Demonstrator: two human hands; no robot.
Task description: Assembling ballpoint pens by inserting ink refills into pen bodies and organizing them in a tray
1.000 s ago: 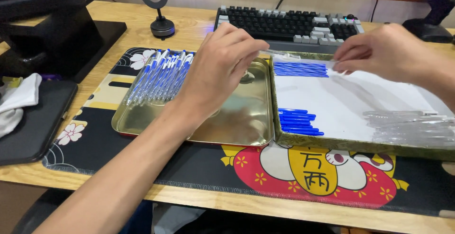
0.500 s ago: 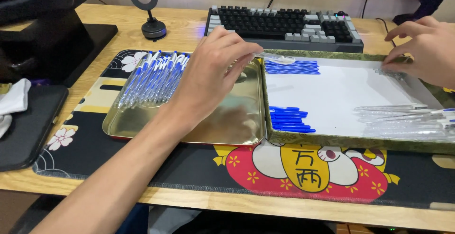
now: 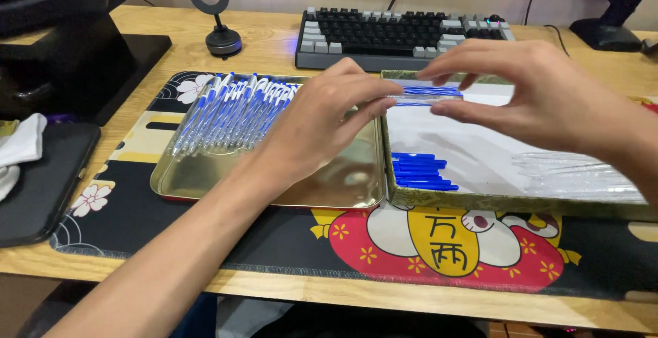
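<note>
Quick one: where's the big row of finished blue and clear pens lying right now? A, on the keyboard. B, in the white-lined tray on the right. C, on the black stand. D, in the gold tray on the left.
D: the assembled pens lie side by side in the gold tray.

pens (image 3: 233, 112) in left tray (image 3: 274, 191), box (image 3: 521, 204) just right (caps (image 3: 418, 171) inside), keyboard (image 3: 404, 36) behind both
</note>
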